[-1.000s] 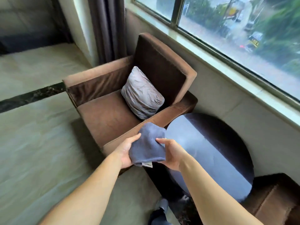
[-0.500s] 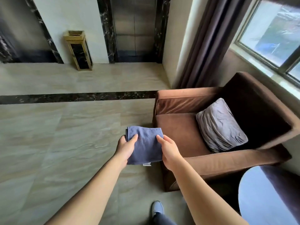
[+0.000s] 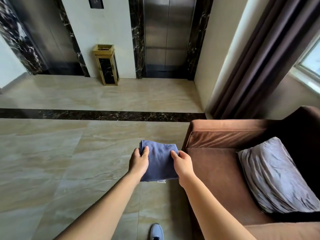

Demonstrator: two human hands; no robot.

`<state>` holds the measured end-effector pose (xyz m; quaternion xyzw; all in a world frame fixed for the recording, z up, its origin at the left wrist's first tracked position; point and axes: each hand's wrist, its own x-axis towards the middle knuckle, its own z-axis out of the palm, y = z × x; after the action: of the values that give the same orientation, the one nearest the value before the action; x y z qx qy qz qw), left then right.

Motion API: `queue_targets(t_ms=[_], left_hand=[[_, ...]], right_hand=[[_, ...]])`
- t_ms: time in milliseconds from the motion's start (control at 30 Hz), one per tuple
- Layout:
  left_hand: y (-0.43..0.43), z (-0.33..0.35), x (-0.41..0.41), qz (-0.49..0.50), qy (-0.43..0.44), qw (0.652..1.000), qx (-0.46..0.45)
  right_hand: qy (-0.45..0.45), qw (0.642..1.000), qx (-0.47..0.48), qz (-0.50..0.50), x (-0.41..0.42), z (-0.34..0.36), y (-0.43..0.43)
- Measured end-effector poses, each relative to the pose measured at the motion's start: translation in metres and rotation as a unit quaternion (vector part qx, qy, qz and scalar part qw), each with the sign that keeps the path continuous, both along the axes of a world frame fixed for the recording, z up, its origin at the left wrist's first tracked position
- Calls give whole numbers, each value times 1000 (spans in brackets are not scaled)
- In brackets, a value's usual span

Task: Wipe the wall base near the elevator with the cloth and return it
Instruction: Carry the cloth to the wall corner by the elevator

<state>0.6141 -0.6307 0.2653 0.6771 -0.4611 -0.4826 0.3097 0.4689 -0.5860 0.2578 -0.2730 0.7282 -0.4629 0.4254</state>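
A folded blue-grey cloth [image 3: 160, 161] is held out in front of me at waist height, above the floor. My left hand [image 3: 139, 162] grips its left edge and my right hand [image 3: 183, 163] grips its right edge. Straight ahead stands a steel elevator door [image 3: 168, 35] in a black marble frame. The cream wall [image 3: 110, 23] to its left meets the floor at a base [image 3: 127, 77]. A second elevator door [image 3: 52, 37] is further left.
A gold and black bin [image 3: 106, 64] stands against the wall between the elevators. A brown armchair [image 3: 225, 161] with a grey cushion [image 3: 275, 175] is close on my right. Dark curtains [image 3: 256, 58] hang by the window. A dark floor stripe [image 3: 103, 115] crosses ahead. My shoe [image 3: 156, 231] shows below.
My view has swung left from the armchair and round table toward the elevators. Both hands have kept hold of the cloth throughout.
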Motion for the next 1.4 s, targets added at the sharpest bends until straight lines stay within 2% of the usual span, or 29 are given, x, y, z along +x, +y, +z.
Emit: queue_targets(t_ms=[233,500,733,933,1133,1400], left_hand=[[-119,3,-20,-12,-56,998,-22],[-286,-25,-61,-82,-69,993,-41],[-456,-12,-98,-186,-65,977,-80],[-548,-3,-140,-230,-78,965,-102],[-641,-30,-234,-264,-88,957,-84],[-733,-54,-394,-293,-116,948,-46]], right_hand=[[98,995,0,-26,-13,0,-118],[218,970,25,-101,-38,-19,-267],[206,960,49,-182,-59,1,-408],[214,947,38,-237,-87,16,-485],[192,939,31,-284,-170,-3,-571],[152,937,82,-303,-328,-31,-660]])
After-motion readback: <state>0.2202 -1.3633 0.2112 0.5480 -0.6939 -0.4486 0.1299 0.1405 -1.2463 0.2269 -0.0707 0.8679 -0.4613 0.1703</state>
